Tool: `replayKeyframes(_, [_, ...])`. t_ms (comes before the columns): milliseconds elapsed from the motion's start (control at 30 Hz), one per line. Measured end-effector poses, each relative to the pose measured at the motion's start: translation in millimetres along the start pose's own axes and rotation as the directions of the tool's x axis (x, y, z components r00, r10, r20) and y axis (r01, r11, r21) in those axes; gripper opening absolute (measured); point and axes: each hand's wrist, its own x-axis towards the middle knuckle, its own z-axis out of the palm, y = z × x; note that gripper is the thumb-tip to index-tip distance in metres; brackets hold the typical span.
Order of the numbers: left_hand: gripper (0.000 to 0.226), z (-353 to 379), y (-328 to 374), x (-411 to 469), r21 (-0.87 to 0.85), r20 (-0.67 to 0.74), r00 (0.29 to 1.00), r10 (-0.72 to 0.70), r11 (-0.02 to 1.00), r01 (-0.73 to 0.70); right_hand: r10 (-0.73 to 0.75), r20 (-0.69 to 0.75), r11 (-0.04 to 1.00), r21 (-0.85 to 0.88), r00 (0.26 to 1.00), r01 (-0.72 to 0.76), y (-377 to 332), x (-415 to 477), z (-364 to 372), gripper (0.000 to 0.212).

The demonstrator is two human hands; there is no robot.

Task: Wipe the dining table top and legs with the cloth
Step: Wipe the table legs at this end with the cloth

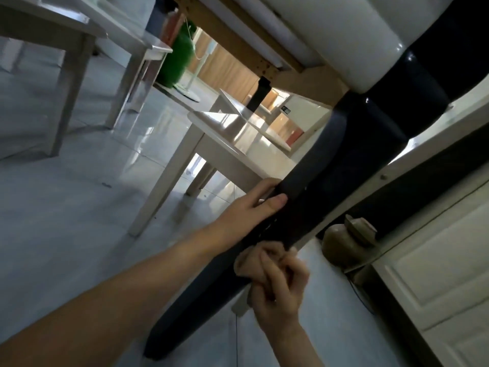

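The view is tilted, from low beside the dining table. A dark table leg (312, 186) runs diagonally from the white table edge (344, 35) at the top right down to the tiled floor at the bottom centre. My left hand (254, 205) grips the leg's middle, thumb on the near face. Below it, my right hand (277, 282) presses a beige cloth (246, 263) against the leg's lower part, fingers bunched around the cloth. Part of the cloth is hidden under my fingers.
White stools (211, 149) stand on the glossy tiled floor (66, 207) to the left. A green bottle (177, 59) stands far behind them. A brown ceramic jar (344, 239) and a white cabinet door (436, 274) are close on the right.
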Motion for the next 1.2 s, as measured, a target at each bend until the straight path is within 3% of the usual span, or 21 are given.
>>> replayKeyframes(67, [0.038, 0.7, 3.7, -1.1, 0.008, 0.019, 1.000, -0.013, 1.000, 0.013, -0.093, 0.155, 0.996, 0.026, 0.984, 0.090, 3.6, -13.4, -7.7, 0.024])
replayKeyframes(133, [0.041, -0.3, 5.1, -2.1, -0.012, 0.019, 0.999, -0.028, 1.000, 0.028, -0.164, 0.152, 0.986, -0.005, 0.975, 0.167, 5.0, 9.8, -16.9, 0.031])
replayKeyframes(200, [0.040, -2.2, 1.7, -0.9, -0.035, 0.022, 0.999, -0.034, 0.999, 0.035, -0.094, -0.040, 0.994, -0.056, 0.995, 0.091, 4.9, 50.1, -22.8, 0.031])
replayKeyframes(267, [0.035, -3.3, -1.0, 0.2, -0.016, 0.025, 0.999, -0.045, 0.999, 0.045, 0.012, -0.266, 0.998, -0.053, 0.964, -0.027, 5.7, 80.8, -20.1, 0.024])
replayKeyframes(333, [0.033, -2.8, 0.8, 0.7, -0.018, 0.027, 0.999, -0.039, 0.999, 0.040, 0.046, -0.337, 0.997, -0.047, 0.940, -0.066, 1.7, 74.8, -8.7, 0.019])
replayKeyframes(367, [0.034, -2.7, 3.2, -0.1, -0.032, 0.027, 0.999, -0.042, 0.999, 0.043, 0.032, -0.293, 0.998, -0.042, 0.955, -0.047, 1.9, 55.5, -2.3, 0.020])
replayKeyframes(433, [0.038, -2.6, 6.8, -1.7, -0.022, 0.034, 0.998, -0.057, 0.998, 0.058, -0.039, -0.061, 0.999, -0.024, 0.997, 0.037, 5.1, 2.1, 5.3, 0.031])
replayKeyframes(500, [0.041, -3.2, 7.4, -2.6, 0.018, 0.055, 0.996, -0.068, 0.998, 0.067, -0.137, 0.205, 0.990, -0.003, 0.969, 0.141, 7.9, -36.6, 1.0, 0.034])
replayKeyframes(567, [0.041, -2.7, 8.1, -4.3, 0.027, 0.062, 0.995, -0.074, 0.997, 0.072, -0.210, 0.320, 0.975, 0.002, 0.924, 0.221, 9.4, -35.5, -7.3, 0.032])
replayKeyframes(633, [0.043, -2.2, 10.2, -4.6, 0.022, 0.048, 0.996, -0.080, 0.997, 0.079, -0.180, 0.237, 0.982, -0.005, 0.955, 0.187, 1.1, -6.9, -16.0, 0.032])
replayKeyframes(700, [0.042, -3.3, 8.0, -1.9, 0.015, 0.031, 0.996, -0.089, 0.996, 0.088, -0.062, -0.019, 0.996, -0.057, 0.998, 0.061, -5.1, 37.8, -21.7, 0.030])
replayKeyframes(767, [0.033, -5.7, 6.0, -0.1, 0.059, 0.046, 0.992, -0.114, 0.992, 0.111, 0.022, -0.237, 0.994, -0.097, 0.971, -0.046, -6.9, 70.7, -17.8, 0.023])
replayKeyframes(833, [0.025, -7.9, 10.3, 0.5, 0.071, 0.053, 0.992, -0.114, 0.991, 0.111, 0.013, -0.286, 0.993, -0.107, 0.958, -0.046, -10.0, 64.7, -3.6, 0.020])
replayKeyframes(900, [0.028, -8.2, 15.0, -1.1, 0.045, 0.062, 0.992, -0.111, 0.993, 0.108, -0.055, -0.106, 0.995, -0.086, 0.993, 0.046, -13.0, 16.5, 10.1, 0.021])
replayKeyframes(967, [0.040, -8.6, 15.7, -1.8, 0.078, 0.089, 0.989, -0.119, 0.991, 0.112, -0.147, 0.146, 0.989, -0.003, 0.978, 0.149, -9.3, -37.4, 13.8, 0.028])
replayKeyframes(1033, [0.048, -8.4, 15.0, -3.2, 0.095, 0.102, 0.987, -0.124, 0.989, 0.114, -0.154, 0.302, 0.987, 0.098, 0.941, 0.130, -8.4, -60.8, 9.5, 0.033])
replayKeyframes(1067, [0.048, -6.9, 14.1, -3.8, 0.086, 0.101, 0.987, -0.126, 0.989, 0.118, -0.126, 0.310, 0.988, 0.121, 0.942, 0.093, -12.6, -60.3, 5.3, 0.031])
replayKeyframes(1133, [0.045, -4.9, 12.8, -5.4, 0.055, 0.073, 0.989, -0.130, 0.990, 0.127, 0.068, 0.173, 0.987, 0.134, 0.982, -0.092, -28.5, -36.7, -5.2, 0.029])
replayKeyframes(1200, [0.044, -4.8, 11.8, -5.8, 0.034, 0.045, 0.992, -0.116, 0.993, 0.115, 0.335, -0.155, 0.936, 0.166, 0.929, -0.310, -42.3, 15.6, -9.0, 0.030])
